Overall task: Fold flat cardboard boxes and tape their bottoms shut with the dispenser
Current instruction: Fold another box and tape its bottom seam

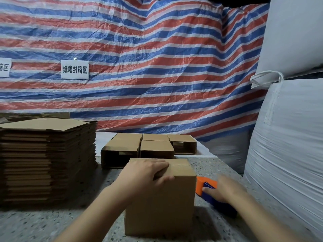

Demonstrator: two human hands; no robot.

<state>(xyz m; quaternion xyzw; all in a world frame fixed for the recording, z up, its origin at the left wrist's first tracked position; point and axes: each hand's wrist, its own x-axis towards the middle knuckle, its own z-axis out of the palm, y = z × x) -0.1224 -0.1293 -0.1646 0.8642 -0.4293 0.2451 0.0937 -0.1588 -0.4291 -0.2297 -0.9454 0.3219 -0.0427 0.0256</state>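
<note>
A brown folded cardboard box point(160, 194) stands on the grey speckled stone desk point(52, 224), its flaps closed on top. The left hand point(145, 173) presses flat on those flaps, grip wide and fingers straight, thumb over the front edge. Just right of the box, the right hand point(225, 189), blurred, curls its grip round the blue and orange tape dispenser point(209, 191) lying on the desk. Behind stand more folded brown boxes point(148, 147); at left, a tall stack of flat cardboard sheets point(47, 159). A red, white and blue striped tarpaulin point(139, 67) with a white paper label point(74, 69) backs the room; big white woven sacks point(288, 137) rise at right.
</note>
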